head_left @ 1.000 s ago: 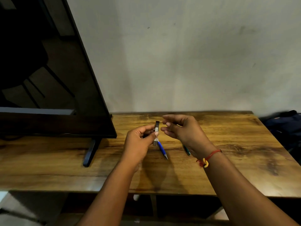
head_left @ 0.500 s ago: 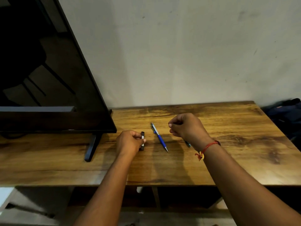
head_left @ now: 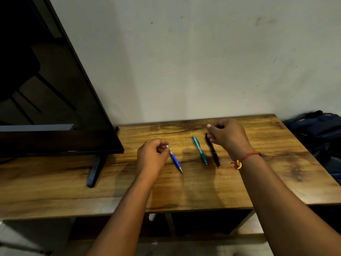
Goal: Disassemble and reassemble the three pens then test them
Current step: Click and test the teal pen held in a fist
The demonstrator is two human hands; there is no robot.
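On the brown wooden table (head_left: 276,163), the left hand (head_left: 153,156) pinches a slim blue plastic pen (head_left: 175,161). Further right, the right hand (head_left: 228,135) curls its fingers against a slim black pen (head_left: 213,152); grip unclear.

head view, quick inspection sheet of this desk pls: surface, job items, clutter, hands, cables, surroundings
surface: wooden table, grain with dark patches.
job's things: blue pen, teal pen and black pen lie side by side, apart, tips toward the person; each looks whole.
clutter: television stands on the table's left part.
hands: left hand pinches the blue pen's upper end; right hand, fingers curled, is at the black pen's upper end, grip unclear; red thread on its wrist.
cables: nothing seen.
surroundings: plain wall behind; dark bag beyond the table's right edge.
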